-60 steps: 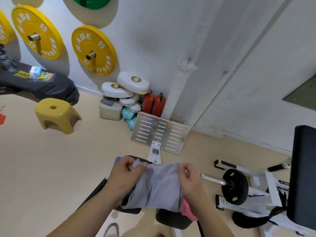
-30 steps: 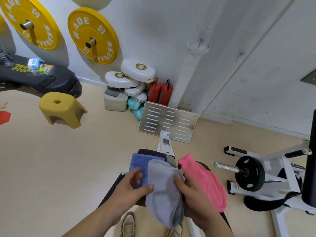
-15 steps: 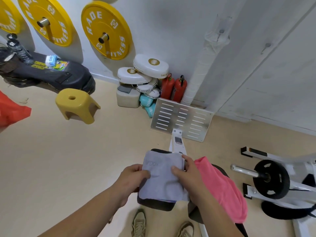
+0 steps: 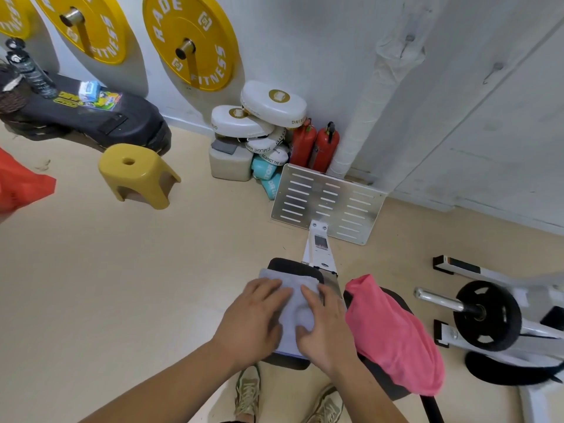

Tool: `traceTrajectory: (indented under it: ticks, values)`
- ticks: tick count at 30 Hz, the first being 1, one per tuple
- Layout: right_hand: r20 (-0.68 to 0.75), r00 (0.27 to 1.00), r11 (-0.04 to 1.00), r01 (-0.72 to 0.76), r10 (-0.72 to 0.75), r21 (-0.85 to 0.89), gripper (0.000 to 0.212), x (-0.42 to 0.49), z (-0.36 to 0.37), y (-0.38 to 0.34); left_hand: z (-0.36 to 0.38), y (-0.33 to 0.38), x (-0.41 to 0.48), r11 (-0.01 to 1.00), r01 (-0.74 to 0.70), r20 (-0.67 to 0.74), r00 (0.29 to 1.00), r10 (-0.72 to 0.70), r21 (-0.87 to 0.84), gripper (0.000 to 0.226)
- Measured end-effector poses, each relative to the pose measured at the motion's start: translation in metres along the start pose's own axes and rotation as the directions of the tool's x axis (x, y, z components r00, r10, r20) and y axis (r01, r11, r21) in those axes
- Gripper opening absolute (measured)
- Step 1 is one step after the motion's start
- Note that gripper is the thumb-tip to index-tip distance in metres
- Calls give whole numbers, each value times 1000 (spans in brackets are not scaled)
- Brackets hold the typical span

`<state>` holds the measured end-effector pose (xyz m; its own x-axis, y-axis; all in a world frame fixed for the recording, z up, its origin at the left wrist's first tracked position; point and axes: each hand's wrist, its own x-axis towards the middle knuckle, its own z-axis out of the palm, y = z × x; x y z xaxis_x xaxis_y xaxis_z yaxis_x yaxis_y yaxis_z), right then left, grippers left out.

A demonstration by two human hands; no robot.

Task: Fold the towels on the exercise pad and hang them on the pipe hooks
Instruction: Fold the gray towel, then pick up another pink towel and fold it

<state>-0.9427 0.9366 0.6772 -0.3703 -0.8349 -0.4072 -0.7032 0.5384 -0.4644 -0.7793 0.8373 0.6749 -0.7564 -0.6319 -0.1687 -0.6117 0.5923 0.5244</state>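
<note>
A folded grey towel [image 4: 297, 312] lies flat on the left black exercise pad [image 4: 293, 265]. My left hand [image 4: 254, 315] presses on its left half and my right hand [image 4: 326, 328] presses on its right half, fingers laid flat. A pink towel [image 4: 393, 334] is draped unfolded over the right black pad [image 4: 396, 297]. The white wrapped pipe [image 4: 366, 117] rises along the wall behind; its hooks are small studs, one on the pipe [image 4: 409, 38].
A metal footplate [image 4: 328, 203] and white frame stand just beyond the pads. A barbell plate [image 4: 486, 315] and white rack sit at right. A yellow stool [image 4: 137, 174], boxing pads, fire extinguishers [image 4: 317, 146] and a red cloth at the left edge.
The grey towel was folded in the air, then laid on the left pad. Both hands went from pinching its edges to pressing flat on top.
</note>
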Motion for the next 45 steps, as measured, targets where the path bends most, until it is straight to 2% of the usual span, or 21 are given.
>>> traceTrajectory:
  ticks: [2, 4, 10, 13, 16, 18, 21, 24, 25, 28, 30, 33, 38, 40, 45]
  values:
    - [144, 990, 999, -16, 11, 33, 92, -2, 4, 9, 7, 0, 0, 996, 20, 169, 985, -35, 88, 71]
    - [180, 984, 999, -7, -2, 48, 101, -1, 8, 17, 8, -3, 1, 989, 65, 244, 965, -97, 135, 76]
    - [101, 994, 995, 39, -30, -87, 103, 7, 23, 22, 11, 0, 2, 978, 91, 212, 969, -131, 188, 74]
    - [87, 995, 990, 53, -42, -130, 103, 1, 26, 22, 13, 10, -2, 960, 89, 197, 970, -144, 266, 72]
    - [100, 995, 997, 37, -31, -66, 102, -6, 14, 25, 12, 22, 2, 914, 43, 202, 970, -135, 403, 80]
    - [99, 995, 998, 22, -28, 61, 95, -14, 1, 33, 12, 33, 8, 892, -1, 193, 976, -97, 452, 80]
    - [16, 1000, 979, 6, -10, 204, 75, -33, -23, 55, 14, 63, 21, 900, -67, 176, 984, -11, 431, 74]
    - [-57, 995, 976, -68, 81, 209, 51, -54, -48, 87, 33, 109, 31, 943, -217, 88, 976, 201, 251, 39]
    - [-63, 993, 975, -89, 104, 203, 43, -61, -55, 100, 43, 125, 33, 962, -230, 84, 972, 219, 146, 32]
    - [-6, 981, 947, -184, 193, 263, 35, -81, -75, 142, 72, 172, 35, 991, -86, 236, 966, 108, -101, 35]
    - [32, 968, 929, -246, 247, 278, 41, -93, -89, 169, 95, 190, 43, 995, 11, 351, 936, 26, -104, 37]
    - [73, 954, 895, -299, 292, 331, 44, -105, -104, 204, 121, 201, 58, 992, 118, 445, 891, -88, -41, 36]
    - [124, 940, 859, -342, 319, 381, 41, -114, -119, 244, 155, 212, 78, 973, 187, 424, 877, -228, 137, 56]
    - [152, 942, 875, -334, 298, 351, 41, -112, -119, 254, 160, 212, 83, 965, 208, 361, 897, -254, 162, 49]
    - [228, 943, 928, -293, 241, 229, 45, -98, -109, 264, 162, 210, 80, 964, 260, 271, 925, -265, 58, 12]
